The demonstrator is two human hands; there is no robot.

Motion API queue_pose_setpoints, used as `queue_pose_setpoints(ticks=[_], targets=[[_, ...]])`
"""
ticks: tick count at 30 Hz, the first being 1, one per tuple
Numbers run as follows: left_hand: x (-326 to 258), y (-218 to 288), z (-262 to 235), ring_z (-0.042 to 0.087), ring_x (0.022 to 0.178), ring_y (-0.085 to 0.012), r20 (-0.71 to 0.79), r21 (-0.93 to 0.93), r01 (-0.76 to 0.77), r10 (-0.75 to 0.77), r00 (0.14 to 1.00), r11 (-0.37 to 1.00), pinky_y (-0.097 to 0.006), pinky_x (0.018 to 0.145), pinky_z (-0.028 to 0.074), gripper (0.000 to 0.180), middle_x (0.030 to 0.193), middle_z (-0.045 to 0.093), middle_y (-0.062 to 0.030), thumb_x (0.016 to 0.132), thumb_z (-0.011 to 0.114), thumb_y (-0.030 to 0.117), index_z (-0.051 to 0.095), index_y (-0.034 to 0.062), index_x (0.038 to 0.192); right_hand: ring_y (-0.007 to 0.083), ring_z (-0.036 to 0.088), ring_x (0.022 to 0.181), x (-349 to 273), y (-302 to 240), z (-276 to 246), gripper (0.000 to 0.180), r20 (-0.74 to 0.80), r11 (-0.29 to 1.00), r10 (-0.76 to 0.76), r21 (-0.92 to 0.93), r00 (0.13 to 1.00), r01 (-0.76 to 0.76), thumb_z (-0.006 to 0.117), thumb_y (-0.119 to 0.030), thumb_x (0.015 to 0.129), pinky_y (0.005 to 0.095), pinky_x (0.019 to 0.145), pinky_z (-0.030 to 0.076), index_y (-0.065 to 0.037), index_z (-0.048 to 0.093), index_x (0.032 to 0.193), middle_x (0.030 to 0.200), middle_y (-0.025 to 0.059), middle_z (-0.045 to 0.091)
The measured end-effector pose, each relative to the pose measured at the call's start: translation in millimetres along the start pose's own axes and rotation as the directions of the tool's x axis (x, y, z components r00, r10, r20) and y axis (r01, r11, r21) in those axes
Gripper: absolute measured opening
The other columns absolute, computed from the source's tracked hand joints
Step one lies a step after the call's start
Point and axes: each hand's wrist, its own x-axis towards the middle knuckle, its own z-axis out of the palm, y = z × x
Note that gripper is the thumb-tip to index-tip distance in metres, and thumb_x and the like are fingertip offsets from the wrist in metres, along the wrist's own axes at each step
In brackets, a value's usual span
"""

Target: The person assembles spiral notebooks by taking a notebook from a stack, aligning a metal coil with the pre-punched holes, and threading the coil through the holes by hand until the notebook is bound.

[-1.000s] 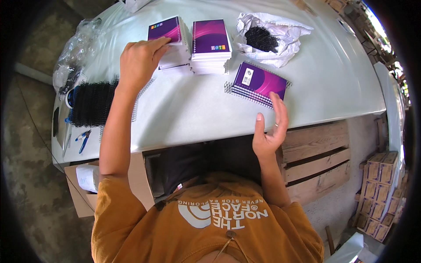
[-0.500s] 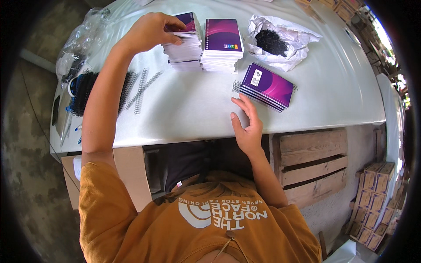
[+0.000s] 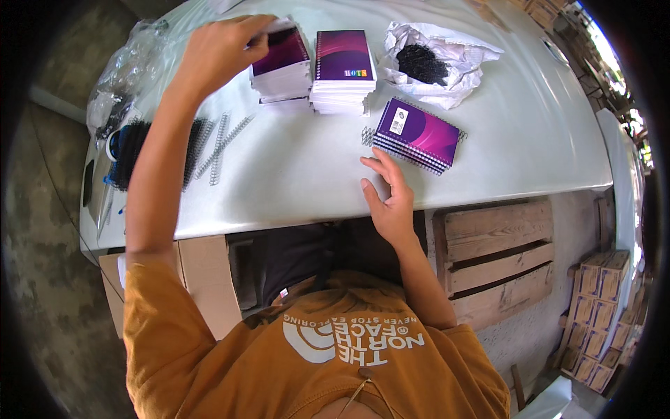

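My left hand [image 3: 227,52] reaches over the far left stack of purple-covered notebooks [image 3: 285,56]. Its thumb and fingers pinch the far left corner of the top notebook, partly hiding the cover. Beside it stands a second stack of the same notebooks [image 3: 342,57], its white page edges facing me. My right hand [image 3: 392,206] is open at the table's near edge, thumb and fingers apart, holding nothing. Just beyond its fingertips sits a small pile of spiral-bound notebooks [image 3: 419,133], purple cover up, with wire coils jutting from its ends.
A crumpled white bag [image 3: 474,59] of black coils [image 3: 421,64] lies at the far right. Loose spiral coils [image 3: 220,146] and a dense black bundle of coils [image 3: 132,150] are on the left, near clear plastic [image 3: 129,70]. A wooden crate [image 3: 499,258] stands below the table.
My left hand has shifted slightly toward the far left corner of its stack; the lifted, fanned pages there now lie flatter. My right hand stays in place, and the view has turned slightly.
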Motion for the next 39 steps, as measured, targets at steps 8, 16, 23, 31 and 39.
queue_pose_setpoints(ticks=[8,16,23,31,39], targets=[[-113.1,155.2,-3.8,0.062,0.071,-0.0168,0.065,-0.24,-0.129,0.148,0.987,0.962,-0.03,0.066,0.046,0.042,0.09,0.066,-0.0041,0.066,0.072,0.012,0.064,0.0069,0.107,0.0166,0.049,0.113,-9.8,-26.8,23.3,0.06,0.21,0.401,0.251,0.866,0.945,-0.299,0.062,-0.021,0.087,0.031,0.094,0.039,0.0,0.034,0.136,0.127,0.0135,0.05],[-136.7,44.3,34.8,0.058,0.101,-0.0319,0.073,-0.119,0.561,-0.556,0.828,0.819,-0.041,0.087,0.044,0.034,0.109,0.061,-0.0147,0.082,0.064,0.026,0.06,0.0028,0.107,0.0102,0.057,0.091,16.0,-23.0,-10.4,0.027,0.204,0.953,0.138,0.238,0.969,-0.186,0.062,-0.006,0.086,0.0254,0.082,0.045,0.001,0.058,0.112,0.102,0.0089,0.065],[-156.4,4.6,56.4,0.061,0.089,-0.0292,0.19,0.088,0.781,-0.78,0.596,0.618,-0.039,0.074,0.048,0.027,0.095,0.063,-0.0088,0.081,0.065,0.034,0.065,0.0095,0.093,0.0101,0.06,0.085,28.7,-11.5,9.8,0.018,0.306,0.949,0.036,0.287,0.951,-0.128,0.065,-0.003,0.082,0.0244,0.077,0.047,0.001,0.065,0.099,0.092,0.0064,0.068],[-143.3,63.5,18.8,0.058,0.078,-0.0213,0.451,-0.621,0.645,-0.47,0.759,0.446,-0.033,0.077,0.045,0.045,0.077,0.059,-0.0131,0.084,0.05,0.015,0.047,0.0045,0.128,0.009,0.06,0.089,32.1,-1.1,-7.7,0.028,0.179,0.901,0.049,0.417,0.983,-0.121,0.066,0.001,0.08,0.0248,0.08,0.047,0.002,0.06,0.107,0.099,0.0073,0.066],[-134.1,94.8,22.0,0.059,0.072,-0.0247,0.66,-0.599,0.707,-0.268,0.702,0.376,-0.035,0.07,0.046,0.053,0.077,0.062,-0.0196,0.093,0.052,0.041,0.042,0.0006,0.126,0.0085,0.056,0.093,32.1,0.1,-5.8,0.031,0.286,0.948,0.08,0.274,0.955,-0.161,0.059,-0.003,0.087,0.0238,0.083,0.045,-0.002,0.06,0.117,0.105,0.0068,0.065]])
